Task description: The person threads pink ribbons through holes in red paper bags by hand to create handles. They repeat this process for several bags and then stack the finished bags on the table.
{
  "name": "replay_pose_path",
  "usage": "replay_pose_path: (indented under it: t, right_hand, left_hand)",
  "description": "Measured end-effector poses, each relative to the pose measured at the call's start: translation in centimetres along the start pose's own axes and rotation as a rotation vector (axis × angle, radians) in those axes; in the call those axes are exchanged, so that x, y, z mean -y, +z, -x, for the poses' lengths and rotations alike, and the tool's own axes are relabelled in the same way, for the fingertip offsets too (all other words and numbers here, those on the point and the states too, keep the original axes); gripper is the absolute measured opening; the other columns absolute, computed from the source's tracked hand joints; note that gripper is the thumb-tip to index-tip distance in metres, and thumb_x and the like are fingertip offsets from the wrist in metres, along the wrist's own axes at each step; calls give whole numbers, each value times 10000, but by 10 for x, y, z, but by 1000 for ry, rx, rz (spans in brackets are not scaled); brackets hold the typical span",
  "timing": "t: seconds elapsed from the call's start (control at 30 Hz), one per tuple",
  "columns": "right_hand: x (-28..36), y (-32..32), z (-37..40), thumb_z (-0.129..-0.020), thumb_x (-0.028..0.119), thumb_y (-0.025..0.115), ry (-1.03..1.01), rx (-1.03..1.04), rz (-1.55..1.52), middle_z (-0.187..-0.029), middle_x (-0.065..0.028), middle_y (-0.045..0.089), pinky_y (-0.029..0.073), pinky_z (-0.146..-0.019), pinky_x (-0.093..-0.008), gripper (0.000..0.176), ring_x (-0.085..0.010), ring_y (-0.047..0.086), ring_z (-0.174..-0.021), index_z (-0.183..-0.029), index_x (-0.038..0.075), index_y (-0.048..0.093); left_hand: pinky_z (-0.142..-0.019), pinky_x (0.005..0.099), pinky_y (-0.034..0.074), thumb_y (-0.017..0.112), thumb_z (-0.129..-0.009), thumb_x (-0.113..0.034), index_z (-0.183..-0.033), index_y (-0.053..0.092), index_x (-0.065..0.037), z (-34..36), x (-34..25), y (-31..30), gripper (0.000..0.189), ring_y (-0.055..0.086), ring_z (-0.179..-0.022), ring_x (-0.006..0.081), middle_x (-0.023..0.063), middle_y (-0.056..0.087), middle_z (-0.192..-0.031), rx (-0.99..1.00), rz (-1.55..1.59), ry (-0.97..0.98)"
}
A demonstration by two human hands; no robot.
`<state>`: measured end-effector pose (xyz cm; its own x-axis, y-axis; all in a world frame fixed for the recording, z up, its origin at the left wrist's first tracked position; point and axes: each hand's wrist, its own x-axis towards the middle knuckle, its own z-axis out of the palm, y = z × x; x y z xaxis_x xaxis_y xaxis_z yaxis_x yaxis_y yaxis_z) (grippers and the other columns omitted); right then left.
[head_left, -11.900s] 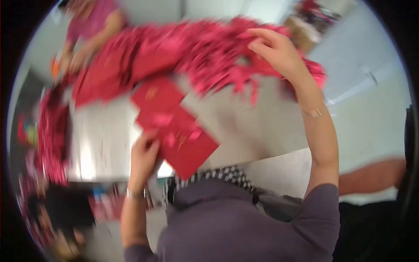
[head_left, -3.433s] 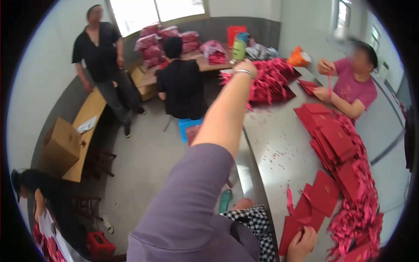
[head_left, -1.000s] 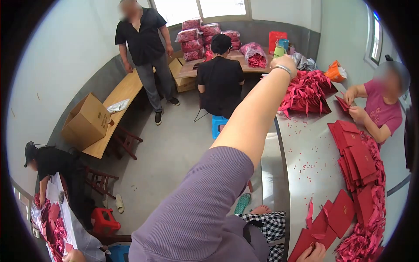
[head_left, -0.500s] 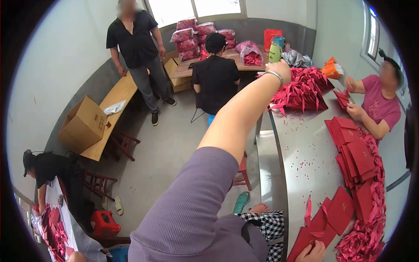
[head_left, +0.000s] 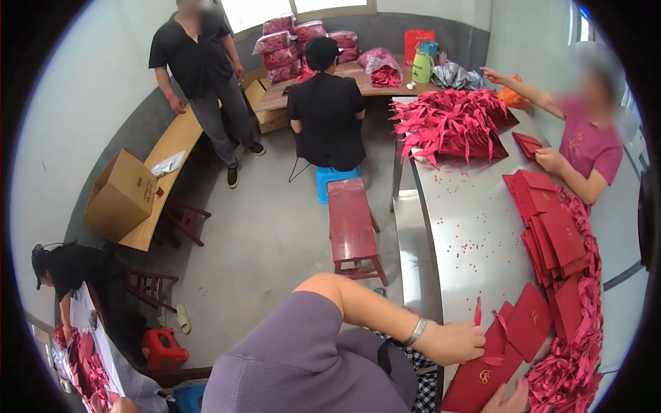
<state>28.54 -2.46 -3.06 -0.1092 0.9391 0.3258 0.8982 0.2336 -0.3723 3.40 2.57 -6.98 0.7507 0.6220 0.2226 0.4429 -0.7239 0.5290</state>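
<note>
My left hand [head_left: 458, 343], with a bangle on its wrist, is over the upper left edge of a flat red paper bag [head_left: 475, 392] with a gold emblem. Its fingers are curled, close to a pink-red ribbon [head_left: 493, 360]; what they hold is hidden. At the bottom edge of the view, my right hand [head_left: 508, 399] lies by the bag's lower right side, thumb and finger apart, partly cut off. More flat red bags [head_left: 533, 322] with ribbons lie just beyond. A heap of loose ribbons [head_left: 564, 378] sits to the right.
The metal table [head_left: 447, 206] carries scattered red dots, stacked red bags [head_left: 561, 237] and a ribboned pile [head_left: 458, 124]. Across it, a person in a pink top [head_left: 592, 144] holds a red bag. A red bench [head_left: 351, 220] stands left of the table. Other people are around the room.
My left hand has come down from the far end of the table to the near red bag, leaving the green bottle standing there. The person opposite has stretched one arm toward the back.
</note>
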Motion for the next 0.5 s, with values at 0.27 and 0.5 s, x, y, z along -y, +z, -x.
replay_pose_path:
  t: [0.27, 0.5]
  right_hand:
    - [-41, 26, 20, -890, 128, 649, 433, 35, -350, -949, -136, 623, 476, -776, -341, 206, -231, 584, -833, -1016, -30, 612]
    - [-32, -19, 18, -858, -46, 662, 604, -60, -985, -899, 15, 610, 466, -713, -178, 199, -41, 556, -803, -1024, 34, 586]
  left_hand:
    - [-827, 424, 461, 617, -724, -107, -1119, 592, -10, 13, 9, 22, 408, 571, -975, 315, 144, 582, -1043, -314, -76, 54]
    - [-933, 432, 461, 731, -741, -45, -1275, 510, 65, 12, 6, 25, 589, 559, -1099, 391, 247, 533, -1266, -416, -31, 4]
